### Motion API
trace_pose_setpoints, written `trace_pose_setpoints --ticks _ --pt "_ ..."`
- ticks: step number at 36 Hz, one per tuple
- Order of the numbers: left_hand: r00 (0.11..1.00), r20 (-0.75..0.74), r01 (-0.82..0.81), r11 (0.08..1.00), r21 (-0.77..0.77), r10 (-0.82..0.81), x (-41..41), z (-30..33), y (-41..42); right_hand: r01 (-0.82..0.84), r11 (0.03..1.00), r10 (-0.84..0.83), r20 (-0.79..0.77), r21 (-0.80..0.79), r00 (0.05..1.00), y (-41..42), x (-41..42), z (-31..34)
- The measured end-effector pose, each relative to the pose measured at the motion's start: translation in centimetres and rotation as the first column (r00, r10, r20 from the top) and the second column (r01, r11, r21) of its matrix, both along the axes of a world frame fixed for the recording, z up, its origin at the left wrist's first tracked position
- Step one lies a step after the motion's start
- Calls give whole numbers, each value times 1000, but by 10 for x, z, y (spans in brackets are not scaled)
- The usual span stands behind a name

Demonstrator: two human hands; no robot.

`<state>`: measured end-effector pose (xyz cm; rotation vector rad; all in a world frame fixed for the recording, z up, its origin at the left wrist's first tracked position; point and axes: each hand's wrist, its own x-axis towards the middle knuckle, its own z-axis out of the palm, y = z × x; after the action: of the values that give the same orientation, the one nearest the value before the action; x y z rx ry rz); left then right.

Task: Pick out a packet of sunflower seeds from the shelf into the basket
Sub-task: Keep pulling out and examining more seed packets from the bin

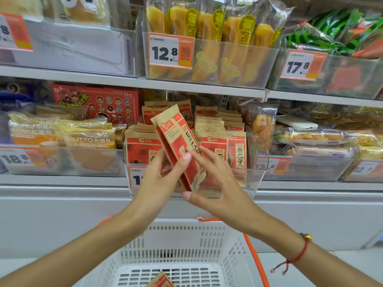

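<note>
At the centre of the frame the left hand (163,179) pinches a packet of sunflower seeds (178,148), tilted and lifted above its clear shelf bin (257,183); the right hand (217,187) lies with straight fingers against the packet's face. The white basket (180,245) waits directly below: best to draw the packet clear of the bin's front wall, then lower it inside before letting go.

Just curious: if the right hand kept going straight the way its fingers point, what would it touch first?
The right hand already has fingertips at the held sunflower seed packet; depth is hard to judge.
</note>
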<state>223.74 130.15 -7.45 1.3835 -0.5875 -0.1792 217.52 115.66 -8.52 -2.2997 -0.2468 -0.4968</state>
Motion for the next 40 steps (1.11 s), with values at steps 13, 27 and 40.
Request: trace_pose_setpoints --ticks 13,27,40 --pt "970 -26 244 953 177 -244 15 -3 6 210 841 -224 -31 499 974 -16 8 13" --pt "979 -114 195 936 294 -168 20 -22 4 288 756 -351 -7 587 936 -25 10 11" --pt "999 -45 -23 996 91 28 24 -22 1 208 893 -248 51 400 967 -18 6 7"
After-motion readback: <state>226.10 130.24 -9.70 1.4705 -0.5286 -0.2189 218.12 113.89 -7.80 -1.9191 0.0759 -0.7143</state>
